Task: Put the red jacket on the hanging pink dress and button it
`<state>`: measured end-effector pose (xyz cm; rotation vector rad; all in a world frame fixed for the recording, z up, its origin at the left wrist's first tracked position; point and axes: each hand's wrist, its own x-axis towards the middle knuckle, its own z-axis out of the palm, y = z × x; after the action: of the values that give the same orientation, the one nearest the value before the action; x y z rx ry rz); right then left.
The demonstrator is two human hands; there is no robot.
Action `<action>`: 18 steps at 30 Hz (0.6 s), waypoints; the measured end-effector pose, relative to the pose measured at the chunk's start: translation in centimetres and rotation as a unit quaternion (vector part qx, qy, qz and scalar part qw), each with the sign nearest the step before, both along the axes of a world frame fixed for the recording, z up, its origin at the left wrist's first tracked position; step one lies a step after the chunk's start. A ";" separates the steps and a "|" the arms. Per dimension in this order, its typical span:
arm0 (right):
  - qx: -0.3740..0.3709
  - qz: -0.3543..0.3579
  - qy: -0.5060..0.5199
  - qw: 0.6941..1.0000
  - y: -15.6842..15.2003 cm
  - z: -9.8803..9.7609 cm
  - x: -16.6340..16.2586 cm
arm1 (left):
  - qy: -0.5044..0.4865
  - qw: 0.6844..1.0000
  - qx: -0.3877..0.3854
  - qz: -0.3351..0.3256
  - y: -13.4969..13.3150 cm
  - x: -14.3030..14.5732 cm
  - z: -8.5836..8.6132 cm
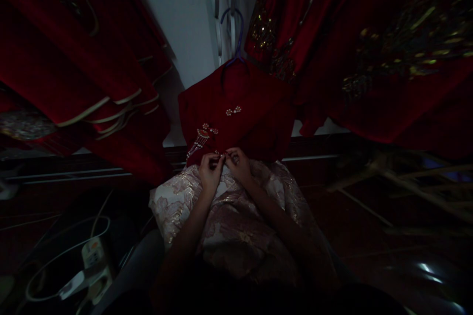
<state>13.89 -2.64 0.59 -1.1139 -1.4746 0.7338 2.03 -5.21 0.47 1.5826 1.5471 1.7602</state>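
In front of me a dark red garment (254, 118) hangs on a purple hanger (240, 39). A pearl-beaded clasp (233, 111) sits near its neck. Lower on the left are a second beaded clasp (211, 129) and a fan-shaped beaded ornament with tassels (200, 141). At the garment's lower edge, my left hand (211, 170) and my right hand (238, 163) meet with pinched fingers around a small beaded clasp (222, 154), partly covered by the fingertips. Shiny pink-and-white brocade fabric (244, 211) lies beneath my forearms, over my lap.
Red clothes with pale trim (121, 103) hang at left, and red clothes with gold sequins (406, 54) at right. A white metal rack (218, 5) holds the hanger. A power strip (96, 266) with a looping white cable lies lower left. Wooden slats (399, 177) are at right.
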 end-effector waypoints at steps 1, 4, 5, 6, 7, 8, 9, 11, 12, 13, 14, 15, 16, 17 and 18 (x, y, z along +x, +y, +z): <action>0.000 0.002 0.001 1.000 0.0 0.0 0.0 | -0.007 1.000 0.000 0.000 0.0 0.0 0.0; -0.004 0.005 0.002 1.000 0.0 -0.1 0.0 | -0.019 1.000 -0.001 -0.003 -0.1 0.1 -0.2; -0.004 0.007 0.003 1.000 0.0 -0.1 0.0 | -0.019 1.000 0.001 -0.004 -0.2 0.1 -0.2; -0.002 0.009 0.003 1.000 0.0 -0.1 0.0 | -0.017 1.000 0.003 -0.004 -0.2 0.1 -0.2; 0.002 0.013 0.003 1.000 0.0 -0.1 0.0 | -0.014 1.000 0.007 -0.003 -0.2 0.0 -0.3; 0.005 0.015 0.002 1.000 0.0 -0.1 0.0 | -0.012 1.000 0.010 -0.002 -0.2 0.0 -0.3; 0.007 0.017 0.001 1.000 0.0 -0.1 0.0 | -0.010 1.000 0.011 -0.001 -0.2 0.0 -0.3; 0.005 0.023 0.000 1.000 -0.1 -0.2 0.0 | -0.021 1.000 0.000 -0.010 -0.1 0.1 -0.4; 0.004 0.025 0.000 1.000 -0.1 -0.2 0.0 | -0.034 0.999 -0.012 -0.021 -0.1 0.2 -0.3; 0.004 0.025 0.001 1.000 -0.1 -0.3 0.0 | -0.049 0.998 -0.027 -0.034 0.0 0.2 -0.3; 0.007 0.024 0.003 1.000 -0.1 -0.4 0.0 | -0.065 0.996 -0.041 -0.048 0.0 0.3 -0.3; 0.013 0.023 0.004 1.000 -0.1 -0.4 -0.1 | -0.080 0.994 -0.054 -0.059 0.0 0.3 -0.2; 0.022 0.022 0.006 1.000 -0.1 -0.5 -0.1 | -0.092 0.991 -0.066 -0.070 0.0 0.3 -0.1; 0.033 0.021 0.006 0.999 -0.1 -0.6 -0.1 | -0.097 0.989 -0.077 -0.082 0.0 0.3 0.1; 0.045 0.020 0.006 0.999 -0.1 -0.6 -0.2 | -0.095 0.987 -0.084 -0.095 0.0 0.2 0.3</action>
<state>13.73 -2.72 -0.02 -1.0116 -1.5084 0.6936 2.21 -5.22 0.78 1.3872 1.3673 1.5841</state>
